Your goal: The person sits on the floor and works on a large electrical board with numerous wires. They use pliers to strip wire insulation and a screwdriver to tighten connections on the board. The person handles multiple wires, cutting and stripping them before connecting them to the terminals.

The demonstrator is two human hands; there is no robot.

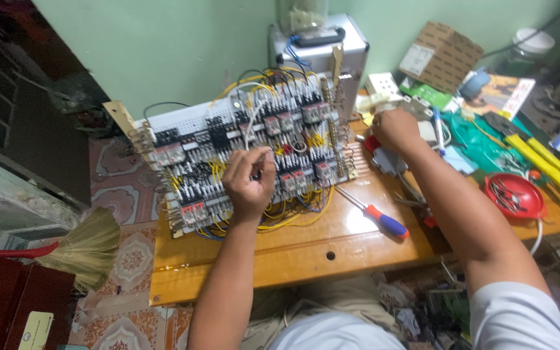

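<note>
Wooden bench (306,249) carries a wired relay panel (247,149); left hand (249,178) pinches a white wire (251,123) there, right hand (393,128) closes on small parts (416,107) well apart.

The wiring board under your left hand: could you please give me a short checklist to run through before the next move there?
1. Left hand rests on the wiring board, pinching something small and dark: ok.
2. What it pinches: cannot tell.
3. Right hand is off the board, among parts by the right edge: ok.
4. Screwdriver lies free on the table, beside the board: ok.
5. Yellow wires spill loosely past the lower edge: not ok.
</note>
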